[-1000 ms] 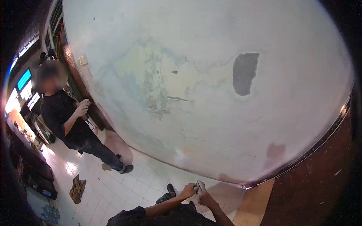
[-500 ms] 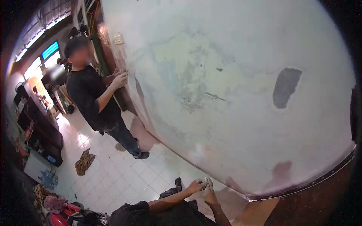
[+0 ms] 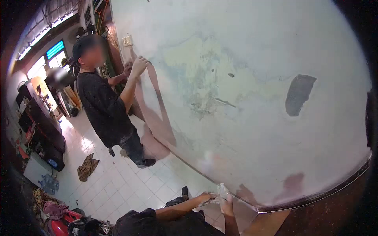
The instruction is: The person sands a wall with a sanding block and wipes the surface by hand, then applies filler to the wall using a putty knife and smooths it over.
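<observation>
My left hand and my right hand are low down at the foot of the pale wall, close together. Both pinch the pale end of a thin pinkish sheet. The sheet runs along the wall's base and rises to the left. There a co-worker in a black shirt holds its other end up with both hands, beside a light switch. My dark-clothed knee and shoe show under my forearms.
The wall is stained and has a dark bare patch. A brown panel adjoins it on the right. On the white tiled floor lie a crumpled rag, a pack of water bottles and red clutter. Dark cabinets line the left side.
The co-worker has stepped closer and raised the sheet's end from chest height to head height against the wall. My hands have dropped slightly and spread a little apart.
</observation>
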Available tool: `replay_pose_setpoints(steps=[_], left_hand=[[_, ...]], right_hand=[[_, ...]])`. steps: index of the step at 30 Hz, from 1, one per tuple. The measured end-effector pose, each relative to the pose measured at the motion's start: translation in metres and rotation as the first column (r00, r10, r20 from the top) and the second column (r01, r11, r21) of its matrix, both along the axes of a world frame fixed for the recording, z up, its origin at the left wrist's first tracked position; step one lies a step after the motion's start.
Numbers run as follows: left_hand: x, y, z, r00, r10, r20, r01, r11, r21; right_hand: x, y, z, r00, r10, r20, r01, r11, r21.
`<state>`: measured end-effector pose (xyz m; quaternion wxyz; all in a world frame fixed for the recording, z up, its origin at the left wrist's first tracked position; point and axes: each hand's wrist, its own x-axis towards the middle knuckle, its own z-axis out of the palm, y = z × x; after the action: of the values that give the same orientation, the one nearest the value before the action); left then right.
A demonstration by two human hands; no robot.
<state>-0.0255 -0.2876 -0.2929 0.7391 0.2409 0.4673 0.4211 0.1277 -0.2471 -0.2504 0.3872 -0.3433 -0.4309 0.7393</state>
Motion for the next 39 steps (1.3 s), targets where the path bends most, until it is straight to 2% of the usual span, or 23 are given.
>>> replay_pose_setpoints(steps=[1, 4, 6, 10, 12, 14, 16, 18, 19, 22, 24, 26, 28, 30, 31, 33, 37, 39], left_hand=[[0.002, 0.001, 0.012, 0.993, 0.060, 0.100, -0.054, 0.997, -0.059], [0.004, 0.007, 0.020, 0.993, -0.083, -0.086, 0.071, 0.988, -0.141], [0.011, 0.011, 0.003, 0.999, -0.030, -0.045, 0.024, 0.992, -0.126], [0.027, 0.019, -0.018, 0.999, 0.038, -0.024, -0.040, 0.993, -0.109], [0.030, 0.014, -0.014, 0.988, 0.034, -0.149, -0.007, 0.984, 0.180], [0.037, 0.013, -0.001, 0.993, 0.095, -0.074, -0.081, 0.981, 0.174], [0.046, 0.020, 0.025, 0.954, 0.250, 0.166, -0.225, 0.962, -0.156], [0.041, 0.015, 0.046, 0.960, 0.218, 0.175, -0.196, 0.971, -0.138], [0.040, 0.013, 0.051, 0.962, 0.204, 0.180, -0.182, 0.975, -0.130], [0.037, 0.019, -0.018, 0.976, 0.168, 0.142, -0.147, 0.978, -0.149], [0.036, 0.016, -0.013, 0.987, 0.156, 0.028, -0.154, 0.985, -0.078], [0.034, 0.017, 0.016, 0.989, 0.139, -0.056, -0.142, 0.988, -0.053], [0.034, 0.018, 0.067, 0.989, 0.104, -0.104, -0.113, 0.990, -0.083], [0.036, 0.017, 0.057, 0.981, 0.040, -0.190, -0.034, 0.999, 0.035], [0.037, 0.017, 0.053, 0.972, 0.010, -0.234, 0.012, 0.996, 0.091], [0.037, 0.013, 0.059, 0.965, 0.042, -0.259, -0.015, 0.995, 0.103], [0.037, 0.008, 0.081, 0.949, 0.079, -0.304, -0.051, 0.994, 0.099], [0.035, 0.011, 0.060, 0.955, 0.128, -0.266, -0.093, 0.986, 0.140]], right_hand=[[0.001, 0.000, 0.001, 1.000, -0.026, 0.005, 0.026, 1.000, -0.006], [0.008, -0.004, 0.010, 0.995, -0.087, 0.050, 0.088, 0.996, -0.027], [0.015, -0.004, 0.022, 0.987, -0.099, 0.123, 0.106, 0.993, -0.048], [0.001, -0.015, 0.042, 0.941, -0.251, -0.227, 0.239, 0.968, -0.077], [-0.004, -0.020, 0.045, 0.864, -0.315, -0.393, 0.296, 0.949, -0.110], [-0.004, -0.020, 0.035, 0.859, -0.377, -0.346, 0.351, 0.926, -0.138], [-0.004, -0.020, 0.033, 0.850, -0.401, -0.342, 0.376, 0.916, -0.139], [-0.006, -0.022, 0.037, 0.839, -0.386, -0.384, 0.372, 0.921, -0.114], [-0.005, -0.021, 0.031, 0.862, -0.388, -0.326, 0.372, 0.921, -0.114], [0.001, -0.017, -0.012, 0.912, -0.384, -0.143, 0.369, 0.922, -0.117], [0.005, -0.015, -0.031, 0.930, -0.368, -0.017, 0.363, 0.924, -0.121], [0.007, -0.011, -0.036, 0.944, -0.320, 0.076, 0.315, 0.947, 0.069], [0.008, -0.010, -0.033, 0.941, -0.291, 0.176, 0.243, 0.937, 0.251], [0.009, -0.015, -0.028, 0.920, -0.277, 0.276, 0.148, 0.899, 0.411], [0.008, -0.019, -0.011, 0.922, -0.280, 0.269, 0.136, 0.882, 0.451], [0.003, -0.026, 0.033, 0.923, -0.287, 0.257, 0.114, 0.841, 0.529], [0.003, -0.024, 0.045, 0.940, -0.155, 0.305, 0.017, 0.912, 0.410], [-0.005, -0.028, 0.053, 0.943, -0.172, 0.285, 0.054, 0.924, 0.378]])
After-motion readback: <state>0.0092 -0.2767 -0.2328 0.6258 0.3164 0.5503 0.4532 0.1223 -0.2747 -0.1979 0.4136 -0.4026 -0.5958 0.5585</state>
